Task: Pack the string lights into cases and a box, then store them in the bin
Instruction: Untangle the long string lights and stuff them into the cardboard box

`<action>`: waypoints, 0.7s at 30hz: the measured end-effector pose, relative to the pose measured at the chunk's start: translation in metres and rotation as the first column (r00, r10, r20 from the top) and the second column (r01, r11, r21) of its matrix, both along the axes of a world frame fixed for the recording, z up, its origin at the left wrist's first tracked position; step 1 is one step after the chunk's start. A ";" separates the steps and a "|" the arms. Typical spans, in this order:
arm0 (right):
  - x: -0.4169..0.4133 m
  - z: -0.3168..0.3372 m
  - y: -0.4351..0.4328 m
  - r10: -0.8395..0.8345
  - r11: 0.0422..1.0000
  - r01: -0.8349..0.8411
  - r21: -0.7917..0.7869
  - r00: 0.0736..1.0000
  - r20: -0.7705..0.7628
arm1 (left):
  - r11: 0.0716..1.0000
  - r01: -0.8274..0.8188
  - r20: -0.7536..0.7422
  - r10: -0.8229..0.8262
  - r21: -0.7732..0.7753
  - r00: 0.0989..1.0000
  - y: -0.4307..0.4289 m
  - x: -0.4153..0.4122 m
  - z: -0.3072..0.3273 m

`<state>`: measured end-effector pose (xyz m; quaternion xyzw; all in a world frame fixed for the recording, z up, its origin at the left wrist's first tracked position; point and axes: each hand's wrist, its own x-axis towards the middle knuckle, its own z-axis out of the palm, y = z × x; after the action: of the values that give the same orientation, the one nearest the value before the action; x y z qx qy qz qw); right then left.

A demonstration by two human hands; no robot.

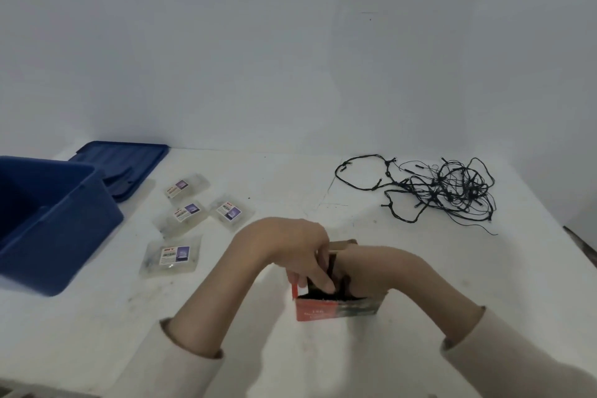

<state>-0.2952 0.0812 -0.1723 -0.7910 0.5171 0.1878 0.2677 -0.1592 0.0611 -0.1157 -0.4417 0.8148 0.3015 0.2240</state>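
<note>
A small red cardboard box (336,309) stands open on the white table near me, with dark string lights bunched inside. My left hand (290,247) reaches over its top, fingers pressed down into the dark wires. My right hand (358,265) is behind the box with its fingers inside it, mostly hidden. A loose tangle of dark string lights (445,192) lies at the far right. Several clear plastic cases (190,213) with labels lie left of the middle. The open blue bin (61,223) sits at the left.
The blue bin lid (126,165) lies flat behind the bin, against the pale wall. The table's right edge (581,245) shows dark at the far right.
</note>
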 end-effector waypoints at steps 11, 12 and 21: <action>-0.043 0.016 0.014 -0.272 0.898 0.429 -0.098 0.716 0.643 | 0.996 -0.056 -0.122 0.047 -0.067 0.991 0.010 -0.021 -0.036; -0.046 0.013 0.015 -0.283 0.888 0.449 -0.096 0.699 0.657 | 0.989 -0.062 -0.117 0.047 -0.135 0.992 0.009 -0.022 -0.039; -0.066 0.001 0.011 -0.375 0.801 0.595 -0.062 0.580 0.723 | 0.936 -0.132 -0.259 0.046 -0.326 0.965 0.018 -0.021 -0.023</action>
<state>-0.3616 0.0919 -0.1714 -0.6587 0.6024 -0.2766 0.3558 -0.1802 0.0789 -0.1385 -0.4695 0.8550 0.2188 0.0270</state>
